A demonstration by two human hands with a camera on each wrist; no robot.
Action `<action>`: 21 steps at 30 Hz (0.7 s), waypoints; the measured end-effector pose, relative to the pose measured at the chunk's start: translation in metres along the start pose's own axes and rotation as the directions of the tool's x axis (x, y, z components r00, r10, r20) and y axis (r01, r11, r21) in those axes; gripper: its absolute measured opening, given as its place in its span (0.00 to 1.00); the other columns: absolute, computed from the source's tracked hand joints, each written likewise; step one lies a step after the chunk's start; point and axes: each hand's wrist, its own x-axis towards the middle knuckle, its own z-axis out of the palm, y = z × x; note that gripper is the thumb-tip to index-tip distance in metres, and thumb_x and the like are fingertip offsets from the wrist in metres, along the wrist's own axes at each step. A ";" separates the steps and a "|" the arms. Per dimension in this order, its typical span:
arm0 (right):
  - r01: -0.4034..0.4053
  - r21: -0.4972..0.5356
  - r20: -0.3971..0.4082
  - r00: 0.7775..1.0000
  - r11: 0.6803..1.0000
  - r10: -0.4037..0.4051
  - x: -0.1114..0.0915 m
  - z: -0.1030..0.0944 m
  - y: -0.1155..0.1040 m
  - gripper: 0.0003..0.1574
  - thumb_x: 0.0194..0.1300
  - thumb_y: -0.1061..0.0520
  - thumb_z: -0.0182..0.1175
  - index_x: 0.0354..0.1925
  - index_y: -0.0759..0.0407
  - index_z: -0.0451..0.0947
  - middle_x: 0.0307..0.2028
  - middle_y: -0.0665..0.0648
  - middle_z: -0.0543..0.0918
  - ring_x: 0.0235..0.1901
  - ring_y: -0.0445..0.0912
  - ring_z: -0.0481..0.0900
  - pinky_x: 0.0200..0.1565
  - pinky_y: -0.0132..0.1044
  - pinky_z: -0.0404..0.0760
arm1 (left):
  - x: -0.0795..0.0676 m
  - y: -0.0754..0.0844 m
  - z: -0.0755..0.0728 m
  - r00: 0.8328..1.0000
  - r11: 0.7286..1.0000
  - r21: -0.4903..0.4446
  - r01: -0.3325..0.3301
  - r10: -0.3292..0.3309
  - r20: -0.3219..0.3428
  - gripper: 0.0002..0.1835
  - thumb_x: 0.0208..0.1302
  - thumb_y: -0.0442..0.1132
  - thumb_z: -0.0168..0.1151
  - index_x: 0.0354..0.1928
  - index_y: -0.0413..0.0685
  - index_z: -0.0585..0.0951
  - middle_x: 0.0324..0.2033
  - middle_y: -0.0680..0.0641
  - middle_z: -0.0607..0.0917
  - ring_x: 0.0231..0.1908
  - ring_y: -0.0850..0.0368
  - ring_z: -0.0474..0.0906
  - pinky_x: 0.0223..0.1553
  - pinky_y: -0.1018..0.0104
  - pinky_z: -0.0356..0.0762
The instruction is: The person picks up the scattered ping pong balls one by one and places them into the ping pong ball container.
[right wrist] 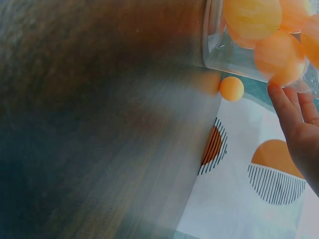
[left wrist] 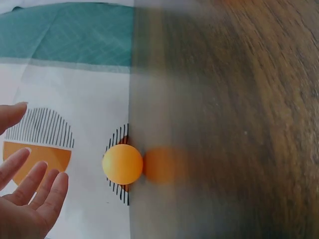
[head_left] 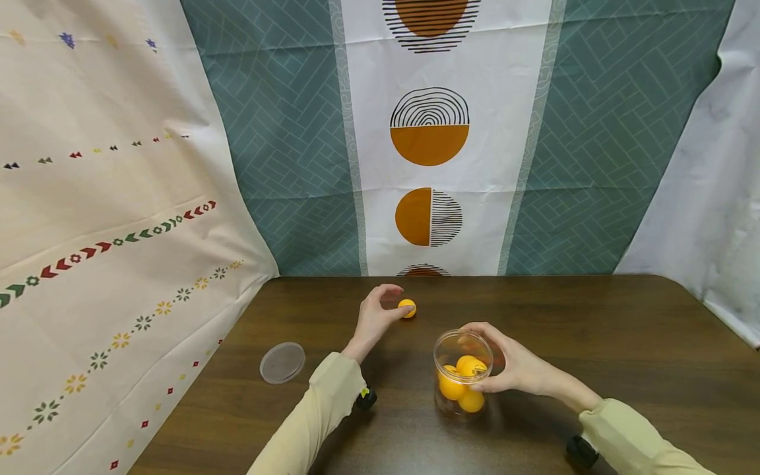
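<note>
A loose orange ping-pong ball (head_left: 408,305) sits on the table toward the back. Just in front of it my left hand (head_left: 375,315) reaches out, thumb and fingers spread apart. The thumb overlaps the ball in the head view, while the left wrist view has the ball (left wrist: 122,164) standing clear of the fingertips (left wrist: 60,181). My right hand (head_left: 522,371) grips a clear round jar (head_left: 442,355) from its right side, fingers behind and thumb at the front near the rim. Several orange balls (head_left: 452,388) lie inside the lidless, upright jar.
A clear round lid (head_left: 282,363) lies flat on the dark wooden table (head_left: 594,316), left of my left forearm. Patterned cloths hang along the table's back (head_left: 315,218) and left side (head_left: 148,277).
</note>
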 end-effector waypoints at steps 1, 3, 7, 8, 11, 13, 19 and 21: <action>-0.002 -0.001 -0.001 1.000 1.000 0.002 0.000 0.000 0.000 0.46 0.47 0.65 0.69 0.61 0.61 0.56 0.55 0.65 0.65 0.55 0.56 0.65 0.41 0.42 0.75 | 0.000 -0.001 0.000 1.000 1.000 0.005 0.003 -0.003 -0.001 0.19 0.47 0.36 0.71 0.43 0.41 0.78 0.41 0.41 0.77 0.40 0.48 0.75 0.41 0.60 0.73; -0.006 0.002 -0.002 1.000 1.000 0.006 0.000 0.000 -0.001 0.46 0.47 0.65 0.69 0.61 0.60 0.56 0.55 0.65 0.66 0.55 0.55 0.65 0.41 0.42 0.75 | 0.001 -0.002 0.001 1.000 1.000 0.023 0.010 -0.010 -0.004 0.20 0.47 0.37 0.71 0.44 0.41 0.77 0.41 0.42 0.77 0.41 0.48 0.74 0.41 0.60 0.73; -0.003 0.001 0.000 1.000 1.000 0.003 -0.001 0.000 -0.001 0.46 0.47 0.64 0.69 0.61 0.61 0.56 0.55 0.64 0.66 0.55 0.55 0.65 0.40 0.42 0.76 | 0.003 -0.002 0.002 1.000 0.999 0.050 0.015 -0.014 -0.015 0.22 0.46 0.36 0.71 0.45 0.40 0.77 0.42 0.42 0.76 0.43 0.43 0.73 0.43 0.54 0.71; -0.003 0.004 0.001 1.000 1.000 0.003 -0.001 0.000 -0.002 0.46 0.48 0.64 0.69 0.61 0.61 0.56 0.55 0.64 0.66 0.55 0.55 0.65 0.41 0.42 0.76 | 0.004 -0.003 0.002 1.000 0.998 0.061 0.013 -0.012 -0.019 0.22 0.46 0.36 0.71 0.45 0.40 0.77 0.42 0.42 0.76 0.43 0.42 0.73 0.43 0.53 0.71; -0.003 0.010 0.003 1.000 1.000 0.003 -0.001 0.000 -0.002 0.46 0.48 0.64 0.69 0.61 0.61 0.56 0.55 0.64 0.66 0.55 0.55 0.65 0.41 0.42 0.75 | 0.006 -0.006 0.003 0.999 0.996 0.085 0.017 -0.014 -0.031 0.22 0.46 0.36 0.71 0.45 0.39 0.77 0.41 0.43 0.76 0.43 0.40 0.72 0.44 0.51 0.70; -0.004 0.014 0.004 1.000 1.000 0.004 -0.001 0.000 -0.002 0.46 0.48 0.64 0.68 0.61 0.60 0.56 0.55 0.65 0.66 0.55 0.55 0.65 0.42 0.42 0.75 | 0.007 -0.009 0.003 0.999 0.995 0.091 0.031 -0.028 -0.033 0.22 0.46 0.36 0.72 0.45 0.39 0.77 0.41 0.43 0.76 0.44 0.40 0.72 0.45 0.51 0.69; 0.000 0.018 0.005 1.000 1.000 0.000 0.000 0.000 -0.002 0.46 0.48 0.65 0.68 0.61 0.60 0.56 0.55 0.64 0.66 0.55 0.55 0.65 0.42 0.42 0.75 | 0.010 -0.015 0.006 0.997 0.993 0.095 0.073 -0.070 -0.036 0.22 0.46 0.36 0.71 0.45 0.39 0.77 0.42 0.42 0.76 0.44 0.41 0.72 0.44 0.53 0.70; 0.002 0.017 0.004 1.000 1.000 -0.002 0.000 0.000 -0.002 0.46 0.48 0.65 0.68 0.61 0.61 0.56 0.55 0.63 0.66 0.55 0.56 0.65 0.42 0.42 0.75 | 0.011 -0.016 0.007 0.996 0.992 0.093 0.090 -0.087 -0.034 0.22 0.47 0.36 0.71 0.45 0.39 0.77 0.42 0.41 0.76 0.44 0.41 0.73 0.42 0.55 0.71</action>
